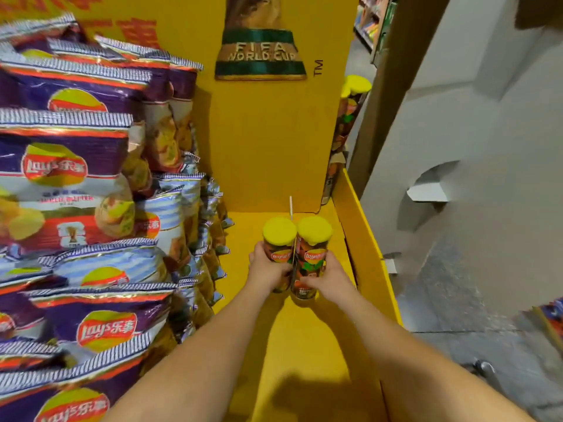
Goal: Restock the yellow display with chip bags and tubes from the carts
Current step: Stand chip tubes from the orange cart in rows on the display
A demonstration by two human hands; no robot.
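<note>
Item: two yellow-lidded cardboard chip tubes point(295, 254), upright on the yellow display point(362, 239) floor beside purple foil chip bags point(70, 178), my left hand point(266, 269) and right hand point(327, 280) fingers curled mid-body; light, stiff, likely crushable.

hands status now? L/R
Left hand: fingers curled round the left chip tube, holding it.
Right hand: fingers curled round the right chip tube, holding it.
</note>
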